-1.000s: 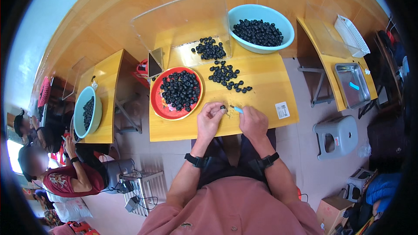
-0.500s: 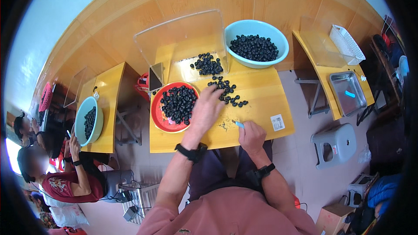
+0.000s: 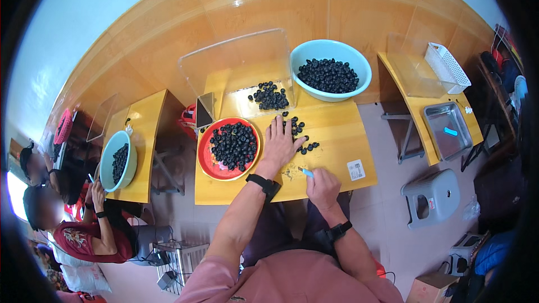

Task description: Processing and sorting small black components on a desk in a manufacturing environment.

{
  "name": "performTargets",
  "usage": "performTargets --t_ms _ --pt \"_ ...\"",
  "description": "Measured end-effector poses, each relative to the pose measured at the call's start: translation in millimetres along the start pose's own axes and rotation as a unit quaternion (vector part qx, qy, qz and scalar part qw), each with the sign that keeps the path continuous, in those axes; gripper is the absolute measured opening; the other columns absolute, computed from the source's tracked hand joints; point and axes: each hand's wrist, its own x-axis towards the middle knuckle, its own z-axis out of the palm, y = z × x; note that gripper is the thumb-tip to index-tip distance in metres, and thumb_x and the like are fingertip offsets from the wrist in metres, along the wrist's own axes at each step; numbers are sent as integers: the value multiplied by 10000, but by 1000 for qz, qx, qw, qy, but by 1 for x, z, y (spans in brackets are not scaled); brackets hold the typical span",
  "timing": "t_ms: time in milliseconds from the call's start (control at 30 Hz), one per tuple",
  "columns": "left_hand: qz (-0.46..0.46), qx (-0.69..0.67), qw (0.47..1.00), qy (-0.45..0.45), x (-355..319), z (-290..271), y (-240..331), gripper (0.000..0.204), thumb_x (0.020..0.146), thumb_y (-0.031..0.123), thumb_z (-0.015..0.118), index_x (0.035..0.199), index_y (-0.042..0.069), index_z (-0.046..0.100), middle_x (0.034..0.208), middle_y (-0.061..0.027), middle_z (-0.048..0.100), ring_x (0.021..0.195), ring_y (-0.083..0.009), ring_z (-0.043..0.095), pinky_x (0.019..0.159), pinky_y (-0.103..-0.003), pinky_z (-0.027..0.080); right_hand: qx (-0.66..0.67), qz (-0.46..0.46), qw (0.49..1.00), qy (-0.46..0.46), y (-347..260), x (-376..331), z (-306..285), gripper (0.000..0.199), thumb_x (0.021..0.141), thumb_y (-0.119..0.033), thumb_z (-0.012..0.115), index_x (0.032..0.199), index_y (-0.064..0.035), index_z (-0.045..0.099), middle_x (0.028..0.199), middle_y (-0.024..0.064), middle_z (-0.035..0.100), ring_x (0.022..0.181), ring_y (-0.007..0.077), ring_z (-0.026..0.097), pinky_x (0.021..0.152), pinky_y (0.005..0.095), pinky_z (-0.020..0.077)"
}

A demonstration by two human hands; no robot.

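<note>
My left hand lies with its fingers stretched out on the yellow table, at the edge of a loose group of small black round parts, some with a lighter centre like little wheels. Whether any part is under the palm is hidden. In my right hand, near the front edge, is a small light-blue-handled tool with a short tip; its exact kind is too small to make out. A red round tray full of the same black parts stands left of my left hand.
A clear plastic bin on its side holds more black parts, with a light-blue basin of them beside it. Left, a person works over another basin. At right are a metal tray and a grey stool.
My left hand has gone from a blurred, bent-finger pose to flat and spread on the table. My right hand still holds the tool. The whole view has shifted slightly.
</note>
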Motion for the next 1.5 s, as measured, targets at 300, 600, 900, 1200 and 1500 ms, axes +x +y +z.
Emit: performTargets --t_ms 300,600,900,1200,1500 --pt "-2 -209 977 35 -31 -22 7 675 1035 445 601 1534 12 465 1596 -314 383 1475 -455 374 1222 -524 287 -4 -14 1000 8 0 0 4 169 872 -128 695 811 -73 547 705 115 524 613 338 572 557 458 451" --pt "-57 -223 971 63 -75 -72 -16 160 889 34 730 1047 8 728 991 -186 689 880 -368 696 803 -449 561 -8 -12 1000 1 1 1 0 173 858 -134 701 805 -72 548 705 115 527 621 342 577 562 456 457" --pt "22 -170 985 35 -71 -47 7 179 873 54 741 1047 11 738 928 -172 637 890 -372 678 801 -469 560 0 -7 1000 0 -2 1 1 188 868 -149 696 797 -75 540 702 114 526 613 340 573 559 458 452" --pt "-98 -375 919 78 -88 -47 12 218 882 54 786 1086 -11 747 920 -132 728 798 -221 723 728 -323 581 -14 -8 1000 -16 0 0 0 192 879 -144 691 794 -77 532 705 109 512 620 331 570 562 448 450" --pt "-166 -539 818 111 -115 -15 12 221 902 -2 777 1120 -7 735 988 -65 725 832 -108 707 753 -258 575 -48 -8 997 -59 -5 4 3 163 883 -155 694 813 -90 562 715 87 541 632 295 602 567 435 474"
